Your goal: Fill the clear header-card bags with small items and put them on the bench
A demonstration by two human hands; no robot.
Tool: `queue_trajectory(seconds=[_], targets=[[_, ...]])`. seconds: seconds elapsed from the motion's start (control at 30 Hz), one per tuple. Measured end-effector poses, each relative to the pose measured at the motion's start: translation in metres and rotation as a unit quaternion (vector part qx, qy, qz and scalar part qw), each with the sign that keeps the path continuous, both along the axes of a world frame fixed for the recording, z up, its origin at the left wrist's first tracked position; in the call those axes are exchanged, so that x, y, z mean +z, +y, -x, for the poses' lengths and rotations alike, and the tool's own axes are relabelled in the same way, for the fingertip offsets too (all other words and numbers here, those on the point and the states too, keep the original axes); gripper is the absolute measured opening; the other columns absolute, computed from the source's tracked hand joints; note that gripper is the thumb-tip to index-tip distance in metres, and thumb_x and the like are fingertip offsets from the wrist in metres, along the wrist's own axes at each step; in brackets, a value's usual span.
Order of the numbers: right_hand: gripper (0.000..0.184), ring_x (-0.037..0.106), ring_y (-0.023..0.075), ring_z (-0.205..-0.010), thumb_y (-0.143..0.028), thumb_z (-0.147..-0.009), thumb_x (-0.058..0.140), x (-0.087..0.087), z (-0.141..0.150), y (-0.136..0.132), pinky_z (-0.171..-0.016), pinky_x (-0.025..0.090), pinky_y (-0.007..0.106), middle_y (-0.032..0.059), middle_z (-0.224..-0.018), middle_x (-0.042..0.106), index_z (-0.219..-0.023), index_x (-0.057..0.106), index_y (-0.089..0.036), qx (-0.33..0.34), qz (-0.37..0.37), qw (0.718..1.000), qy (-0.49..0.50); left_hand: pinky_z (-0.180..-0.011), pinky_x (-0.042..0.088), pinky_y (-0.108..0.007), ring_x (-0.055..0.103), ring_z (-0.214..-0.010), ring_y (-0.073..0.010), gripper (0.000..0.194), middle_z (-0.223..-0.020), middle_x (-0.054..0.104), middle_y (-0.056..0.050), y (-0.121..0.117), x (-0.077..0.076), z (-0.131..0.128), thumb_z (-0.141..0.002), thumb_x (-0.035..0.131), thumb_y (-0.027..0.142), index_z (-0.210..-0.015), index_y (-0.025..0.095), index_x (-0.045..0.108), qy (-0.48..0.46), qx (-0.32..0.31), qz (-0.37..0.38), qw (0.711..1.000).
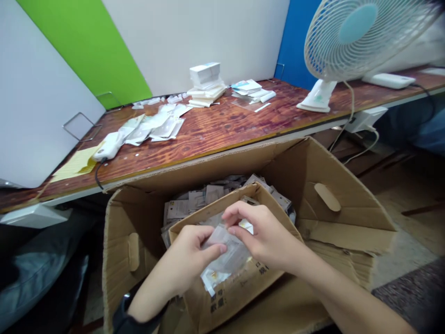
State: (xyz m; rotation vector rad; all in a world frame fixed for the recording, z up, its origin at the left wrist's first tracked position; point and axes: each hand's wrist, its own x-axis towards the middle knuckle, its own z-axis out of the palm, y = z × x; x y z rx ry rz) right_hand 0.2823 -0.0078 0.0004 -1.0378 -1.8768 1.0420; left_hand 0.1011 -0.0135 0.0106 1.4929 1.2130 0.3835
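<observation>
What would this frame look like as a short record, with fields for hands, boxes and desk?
left hand: holds a clear packet
right hand: fingertips at the packet's upper edge
small carton: open, under the hands, dark printing on its side
large carton: open, around the small one, flat packets inside
desk: wood-grained, beyond the cartons
on desk: white fan at right, white stack near the back panel

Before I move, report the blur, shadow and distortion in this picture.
Head view: clear plastic bag at the left hand and right hand looks pale and soft, its edges hard to trace; white fan with a pale-blue hub looks stretched near the dark upper-right corner; reddish-brown wooden table evenly lit, deep shadow below it at left.
</observation>
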Motion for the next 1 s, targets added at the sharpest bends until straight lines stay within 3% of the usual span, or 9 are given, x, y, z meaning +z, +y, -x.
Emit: queue_trajectory(seconds=[0.13,0.27,0.33,0.4,0.53,0.7,0.83,1.0], targets=[[0.021,0.059,0.0148,-0.076,-0.007,-0.077,0.05,-0.001,-0.001,0.001,-0.068,0.046,0.026,0.0017,-0.081,0.063,-0.093,0.054,-0.02,-0.018,-0.017,1.0,0.005,-0.048,0.031,-0.021,0.04,-0.051,-0.0101,0.025,-0.053,0.05,0.001,-0.001,-0.013,-0.01,-0.074,0.059,0.033,-0.063,0.011,0.063,-0.05,0.06,-0.004,0.997],[0.016,0.056,0.0187,-0.083,-0.011,-0.078,0.053,-0.001,0.002,-0.005,-0.073,0.045,0.032,0.0056,-0.087,0.06,-0.091,0.055,-0.02,-0.166,-0.151,0.974,0.034,-0.052,0.037,-0.023,0.047,-0.055,-0.0126,0.024,-0.06,0.059,-0.001,-0.006,-0.026,-0.014,-0.073,0.062,0.035,-0.067,0.012,0.066,-0.112,0.159,0.011,0.981],[0.01,0.055,0.0164,-0.072,-0.013,-0.079,0.053,-0.002,0.005,-0.009,-0.065,0.046,0.029,0.004,-0.079,0.058,-0.086,0.055,-0.02,-0.189,-0.146,0.97,0.046,-0.056,0.04,-0.024,0.052,-0.059,-0.015,0.021,-0.066,0.063,-0.002,-0.007,-0.03,-0.016,-0.073,0.063,0.034,-0.072,0.013,0.068,-0.134,0.198,0.001,0.971],[0.007,0.055,0.0144,-0.065,-0.015,-0.079,0.054,-0.003,0.009,-0.013,-0.059,0.045,0.026,0.0027,-0.076,0.059,-0.084,0.056,-0.02,-0.166,-0.075,0.982,0.047,-0.059,0.043,-0.026,0.056,-0.064,-0.0178,0.021,-0.069,0.066,-0.003,-0.008,-0.032,-0.018,-0.073,0.063,0.032,-0.078,0.014,0.071,-0.144,0.226,-0.015,0.963],[0.007,0.059,0.0154,-0.071,-0.02,-0.08,0.055,-0.007,0.015,-0.014,-0.063,0.048,0.026,0.0028,-0.081,0.063,-0.086,0.058,-0.02,-0.135,0.063,0.986,0.078,-0.06,0.045,-0.027,0.06,-0.068,-0.0213,0.021,-0.07,0.069,-0.004,-0.01,-0.03,-0.022,-0.072,0.063,0.031,-0.084,0.016,0.073,-0.127,0.264,-0.05,0.955],[0.011,0.059,0.0153,-0.071,-0.023,-0.081,0.054,-0.006,0.014,-0.008,-0.063,0.048,0.026,0.0022,-0.08,0.065,-0.088,0.061,-0.019,-0.094,0.128,0.981,0.108,-0.058,0.044,-0.026,0.059,-0.064,-0.02,0.021,-0.065,0.067,-0.002,-0.011,-0.031,-0.024,-0.074,0.061,0.031,-0.084,0.017,0.073,-0.086,0.265,-0.085,0.957],[0.015,0.059,0.0147,-0.071,-0.019,-0.084,0.051,-0.005,0.013,-0.005,-0.063,0.045,0.026,0.0018,-0.078,0.066,-0.082,0.065,-0.019,-0.059,0.099,0.991,0.069,-0.061,0.044,-0.025,0.058,-0.066,-0.0186,0.023,-0.067,0.067,-0.001,-0.01,-0.032,-0.025,-0.078,0.056,0.03,-0.084,0.016,0.073,-0.072,0.245,-0.108,0.961],[0.013,0.057,0.0135,-0.071,-0.011,-0.08,0.055,-0.012,0.013,-0.004,-0.066,0.044,0.025,0.0023,-0.076,0.064,-0.082,0.066,-0.018,-0.063,-0.028,0.997,0.041,-0.061,0.042,-0.023,0.056,-0.066,-0.0167,0.022,-0.065,0.064,-0.001,-0.011,-0.033,-0.025,-0.078,0.054,0.028,-0.084,0.015,0.071,-0.062,0.229,-0.129,0.963]])
